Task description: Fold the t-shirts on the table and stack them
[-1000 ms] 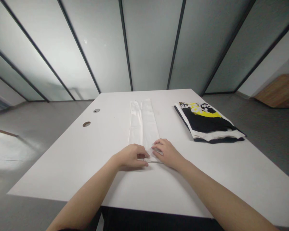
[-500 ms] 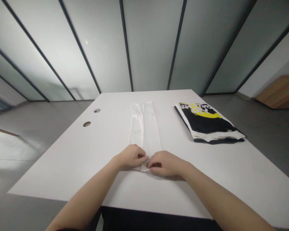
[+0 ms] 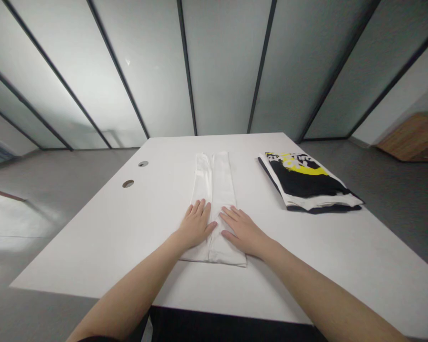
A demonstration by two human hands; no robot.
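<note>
A long white folded garment [image 3: 214,183] lies lengthwise down the middle of the white table [image 3: 92,228], folded into two narrow strips side by side. My left hand [image 3: 196,223] lies flat and open on the left strip near its close end. My right hand [image 3: 240,229] lies flat and open on the right strip, fingers stretched forward. Both palms press on the cloth and hold nothing.
A folded black, white and yellow printed shirt [image 3: 308,183] sits at the right of the table. Two round cable holes [image 3: 128,183] are in the tabletop at the left. Frosted glass wall panels stand behind the table. A wooden cabinet [image 3: 413,137] is at the far right.
Both hands were pinched on the near end of the white garment and drew it towards me. They have now let go and lie flat on it, further forward.
</note>
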